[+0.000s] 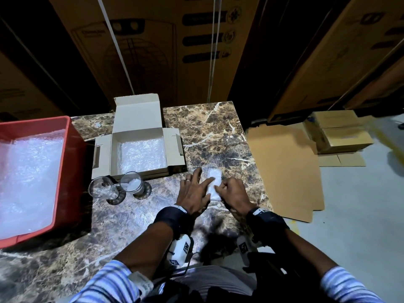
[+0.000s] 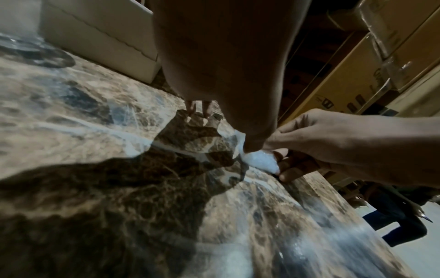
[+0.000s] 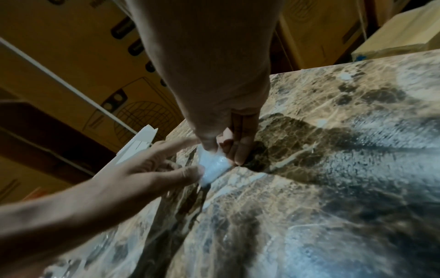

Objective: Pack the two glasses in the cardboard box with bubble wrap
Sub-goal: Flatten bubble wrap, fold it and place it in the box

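Both hands (image 1: 194,191) fold crinkly (bubbled) wrap (image 1: 213,182).

Glasses (image 1: 118,187) before box (image 1: 137,145)

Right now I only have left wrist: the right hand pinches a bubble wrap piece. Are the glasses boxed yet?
Observer: No. The left glass and the right glass stand on the table, just in front of the cardboard box.
Operator: Box prepped?
Observer: It's open, with a bubble wrap sheet on its floor.
Operator: Either glass stuffed?
Observer: The right glass holds a white wad; the left glass looks empty.
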